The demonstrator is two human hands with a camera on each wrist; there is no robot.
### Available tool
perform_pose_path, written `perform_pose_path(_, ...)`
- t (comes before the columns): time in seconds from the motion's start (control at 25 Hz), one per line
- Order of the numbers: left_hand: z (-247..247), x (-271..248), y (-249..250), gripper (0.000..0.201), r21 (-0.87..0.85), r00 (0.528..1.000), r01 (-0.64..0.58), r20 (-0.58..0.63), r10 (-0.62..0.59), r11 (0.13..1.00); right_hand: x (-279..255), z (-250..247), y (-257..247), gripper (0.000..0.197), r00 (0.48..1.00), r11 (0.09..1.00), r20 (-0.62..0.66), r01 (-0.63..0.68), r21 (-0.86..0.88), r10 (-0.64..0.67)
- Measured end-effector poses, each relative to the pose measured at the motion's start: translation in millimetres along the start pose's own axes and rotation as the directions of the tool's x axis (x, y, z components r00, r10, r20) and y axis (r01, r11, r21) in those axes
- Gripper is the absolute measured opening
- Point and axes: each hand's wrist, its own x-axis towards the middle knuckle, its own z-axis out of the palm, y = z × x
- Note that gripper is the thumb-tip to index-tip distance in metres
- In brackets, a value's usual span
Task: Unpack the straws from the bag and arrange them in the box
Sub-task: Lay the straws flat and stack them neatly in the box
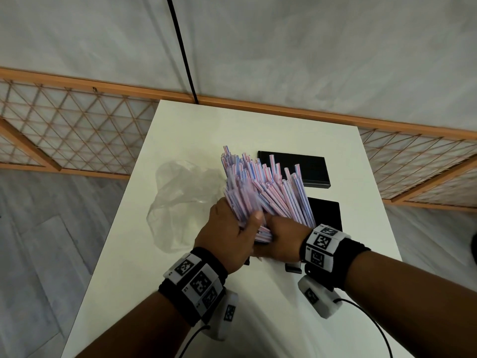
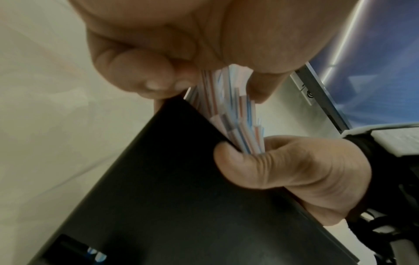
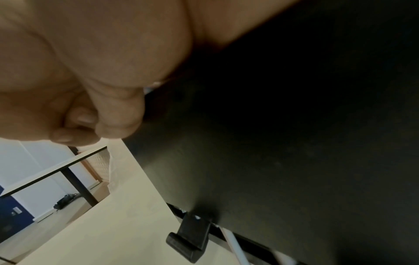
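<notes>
A white rectangular table [image 1: 258, 130] fills the middle of the head view, standing on grey wood-grain flooring [image 1: 38, 215]. Past its far edge, at 12 o'clock, a wooden-framed lattice screen [image 1: 77, 125] runs from side to side below a pale wall [image 1: 309, 47], and a thin black pole [image 1: 180, 47] rises there.

Both forearms reach in from 6 o'clock, each wearing a black wristband with white marker blocks [image 1: 198, 277]. The left hand [image 1: 229, 236] comes in from 7 o'clock with its back upward and its thumb laid over the top of a thick bundle of pink, blue and white striped plastic straws [image 1: 258, 187]. The right hand [image 1: 281, 239] comes in from 4 o'clock, knuckles toward the left hand, the two meeting at the bundle's near end.

Both hands are clenched around the bundle's base. The left wrist view shows the left fingers [image 2: 145, 71] curled against the straw ends and the right thumb [image 2: 260, 161] pressed to them, just above the edge of a black rectangular box [image 2: 158, 197]. The straws fan outward toward 12 and 1 o'clock, tilted over the box, which lies under and at 3 o'clock of the hands. A flat black rectangular lid [image 1: 304, 171] lies at 1 o'clock, partly behind the straw tips. A crumpled clear plastic bag [image 1: 180, 202] lies on the table at 9 o'clock of the bundle.
</notes>
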Motion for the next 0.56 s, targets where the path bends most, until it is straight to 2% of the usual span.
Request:
perform_pose_path(0.16,-4,1,3,0.074,0.005,1.0,0.008,-0.026,-0.008,1.0,0,-5,-2,0.05,0.989,0.998,-0.136,0.063,-0.016,-0.065)
perform_pose_path(0.28,-6,4,0,0.075,0.118,0.997,0.05,0.051,-0.057,0.992,-2,-7,1,0.067,0.975,0.995,-0.215,0.039,-0.093,-0.058)
perform_pose_path(0.36,-8,4,1,0.068,0.139,0.997,0.053,0.055,-0.061,0.989,-11,-9,0,0.057,0.968,0.99,-0.234,0.056,-0.128,-0.085)
perform_pose_path(0.44,-14,4,6,0.061,0.111,0.999,0.052,-0.013,-0.051,0.992,-27,-15,3,0.045,0.938,0.986,-0.321,0.092,-0.14,-0.133)
perform_pose_path(0.52,-20,1,17,0.053,0.091,0.989,0.138,-0.056,-0.134,0.986,-45,-19,14,0.036,0.895,0.989,-0.428,0.083,-0.124,-0.129)
perform_pose_path(0.56,-22,-1,21,0.047,0.083,0.981,0.19,-0.058,-0.185,0.978,-51,-19,21,0.034,0.891,0.991,-0.441,0.061,-0.116,-0.107)
